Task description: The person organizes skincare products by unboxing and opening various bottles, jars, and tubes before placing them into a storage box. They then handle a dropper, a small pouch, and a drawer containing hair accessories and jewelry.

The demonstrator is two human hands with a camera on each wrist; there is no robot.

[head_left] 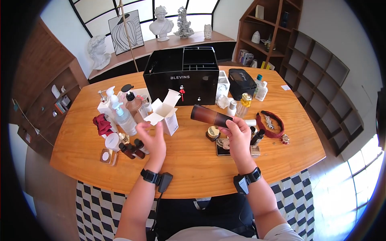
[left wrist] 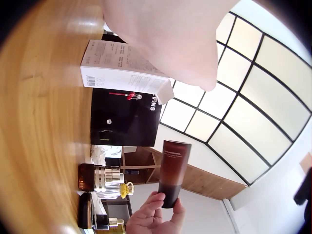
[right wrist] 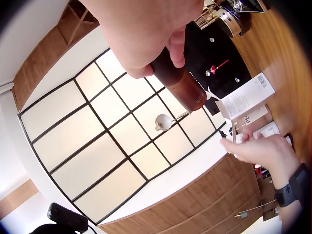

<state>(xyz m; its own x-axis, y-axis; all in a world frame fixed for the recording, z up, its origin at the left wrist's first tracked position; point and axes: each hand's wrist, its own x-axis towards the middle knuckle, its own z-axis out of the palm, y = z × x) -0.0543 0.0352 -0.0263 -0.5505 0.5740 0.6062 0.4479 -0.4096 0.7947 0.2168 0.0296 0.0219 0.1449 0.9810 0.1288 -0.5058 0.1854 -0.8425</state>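
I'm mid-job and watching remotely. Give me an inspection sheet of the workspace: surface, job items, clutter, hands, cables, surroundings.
Surface: wooden table, crowded at both sides; no spill seen.
Job items: brown tube held above the table; white box standing with its top flaps open.
Clutter: pump bottle among others on the left; black case at the back; red headband on the right.
Right hand: grips the tube by its dark end.
Left hand: holds nothing, beside the box; contact unclear.
Cables: dark cord at the left wrist.
Surroundings: white bust behind, shelves right, chequered rug below.
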